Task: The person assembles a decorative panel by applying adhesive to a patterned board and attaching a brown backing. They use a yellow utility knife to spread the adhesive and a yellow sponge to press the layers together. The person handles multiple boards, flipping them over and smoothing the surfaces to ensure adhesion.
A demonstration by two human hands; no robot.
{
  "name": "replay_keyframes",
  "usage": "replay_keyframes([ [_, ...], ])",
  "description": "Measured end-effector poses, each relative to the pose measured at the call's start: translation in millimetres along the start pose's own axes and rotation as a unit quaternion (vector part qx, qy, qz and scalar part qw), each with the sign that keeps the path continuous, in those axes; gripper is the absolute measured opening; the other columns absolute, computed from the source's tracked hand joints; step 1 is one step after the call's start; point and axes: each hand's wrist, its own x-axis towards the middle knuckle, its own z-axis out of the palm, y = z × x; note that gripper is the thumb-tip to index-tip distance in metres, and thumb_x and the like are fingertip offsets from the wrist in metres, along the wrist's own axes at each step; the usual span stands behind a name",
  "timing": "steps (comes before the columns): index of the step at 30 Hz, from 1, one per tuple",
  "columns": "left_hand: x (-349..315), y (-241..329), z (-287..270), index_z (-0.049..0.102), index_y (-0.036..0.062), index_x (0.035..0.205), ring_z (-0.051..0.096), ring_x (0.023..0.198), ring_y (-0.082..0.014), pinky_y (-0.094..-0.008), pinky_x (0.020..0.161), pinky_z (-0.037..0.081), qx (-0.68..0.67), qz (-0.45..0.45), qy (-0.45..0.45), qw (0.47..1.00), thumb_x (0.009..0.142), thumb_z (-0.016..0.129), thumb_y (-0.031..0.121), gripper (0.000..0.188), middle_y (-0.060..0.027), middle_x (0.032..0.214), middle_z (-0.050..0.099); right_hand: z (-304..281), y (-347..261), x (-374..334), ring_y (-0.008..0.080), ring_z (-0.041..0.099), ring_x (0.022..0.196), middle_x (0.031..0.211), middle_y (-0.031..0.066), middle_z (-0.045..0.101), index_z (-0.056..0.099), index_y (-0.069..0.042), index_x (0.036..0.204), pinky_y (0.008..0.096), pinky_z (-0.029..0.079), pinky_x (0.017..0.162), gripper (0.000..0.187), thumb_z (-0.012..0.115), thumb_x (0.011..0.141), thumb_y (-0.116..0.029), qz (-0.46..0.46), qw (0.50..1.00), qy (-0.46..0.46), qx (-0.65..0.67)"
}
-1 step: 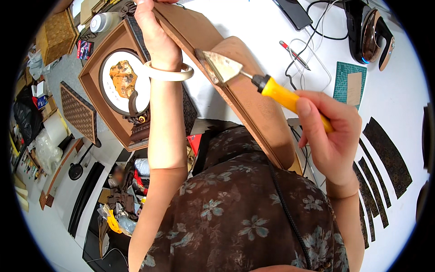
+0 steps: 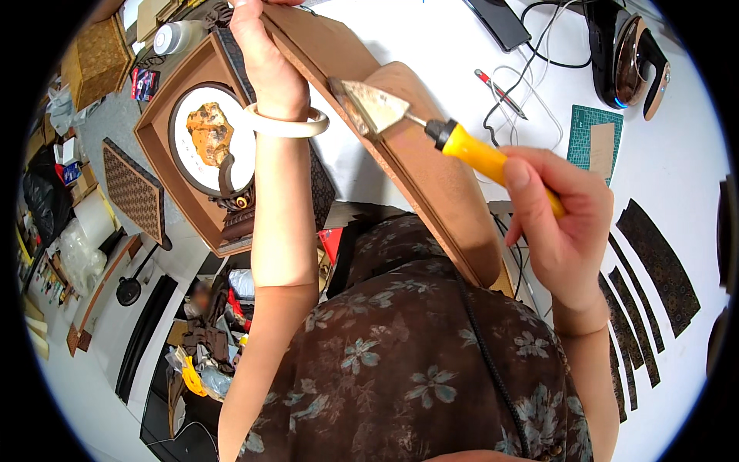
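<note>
In my right hand (image 2: 562, 215) is a small trowel-shaped spatula (image 2: 377, 106) with a yellow handle and a black collar. Its triangular metal blade, stained brown, lies against the long edge of a brown covered panel (image 2: 439, 173). This panel is tilted up, with a rounded raised part on its right side. Up at its far end my left hand (image 2: 269, 65) grips the panel, a white bangle on the wrist; some of the fingers are cut off by the picture's top edge. The panel's lower end rests close to my lap.
Left of the panel stands an open brown box (image 2: 185, 69) holding a round white plaque with a stone. To the right are a green cutting mat (image 2: 585, 138), dark patterned strips (image 2: 654, 269), a black phone-like slab (image 2: 496, 23), cables and a red-tipped pen-like tool (image 2: 500, 94).
The spatula has shifted slightly toward the panel's far end, up and left along its edge. My left hand and the panel have stayed in place.
</note>
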Motion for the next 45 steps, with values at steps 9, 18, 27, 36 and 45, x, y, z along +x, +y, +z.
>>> replay_keyframes([
  [9, -11.4, 12.7, 18.8, 0.053, 0.0101, 0.091, 0.052, 0.087, -0.0162, -0.0314, 0.087, 0.041, -0.068, -0.036, 0.03, 0.997, 0.104, 0.043, 0.041, 0.035, -0.003, 0.085, 0.054, -22.8, 4.6, -29.8, 0.003, 0.051, 0.048, 0.071, 0.0033, 0.065, 0.071, 0.007, 0.098, 0.0173, 0.038, 0.044, 0.022, 0.063, 0.097, -0.014, 0.075, 0.995, 0.035, 0.046],
  [18, -11.6, 11.4, 19.6, 0.053, 0.0101, 0.089, 0.052, 0.088, -0.0165, -0.0313, 0.087, 0.041, -0.106, -0.06, 0.036, 0.992, 0.104, 0.044, 0.042, 0.036, -0.003, 0.084, 0.055, -24.6, 5.0, -35.2, 0.0039, 0.052, 0.048, 0.068, 0.0036, 0.063, 0.07, 0.008, 0.099, 0.0178, 0.039, 0.044, 0.021, 0.063, 0.097, -0.012, 0.1, 0.995, -0.007, 0.018],
  [27, -9.9, 3.8, 16.8, 0.053, 0.0097, 0.091, 0.051, 0.089, -0.0166, -0.0317, 0.088, 0.04, -0.091, -0.016, 0.034, 0.995, 0.104, 0.044, 0.042, 0.036, -0.0035, 0.086, 0.054, -14.6, -0.5, -27.7, 0.0021, 0.049, 0.049, 0.061, -0.0017, 0.058, 0.07, 0.007, 0.098, 0.0181, 0.035, 0.044, 0.02, 0.062, 0.097, -0.012, 0.099, 0.995, -0.009, 0.009],
  [36, -13.1, 5.4, 13.3, 0.054, 0.0113, 0.092, 0.052, 0.087, -0.0147, -0.0298, 0.086, 0.042, -0.114, -0.035, 0.043, 0.992, 0.102, 0.046, 0.045, 0.036, -0.0025, 0.086, 0.054, -2.7, -16.4, -1.6, 0.0012, 0.046, 0.05, 0.061, -0.0025, 0.057, 0.071, 0.007, 0.097, 0.0184, 0.032, 0.045, 0.023, 0.063, 0.098, -0.015, 0.054, 0.998, -0.01, -0.008],
  [45, -16.6, 18.3, 14.5, 0.054, 0.0117, 0.093, 0.052, 0.084, -0.0139, -0.0291, 0.082, 0.044, -0.081, -0.077, 0.042, 0.993, 0.103, 0.045, 0.046, 0.037, -0.0024, 0.087, 0.055, -1.6, -4.5, 9.1, 0.0029, 0.046, 0.047, 0.063, 0.0001, 0.057, 0.071, 0.008, 0.1, 0.0191, 0.039, 0.04, 0.033, 0.061, 0.099, -0.023, 0.056, 0.99, 0.057, 0.113],
])
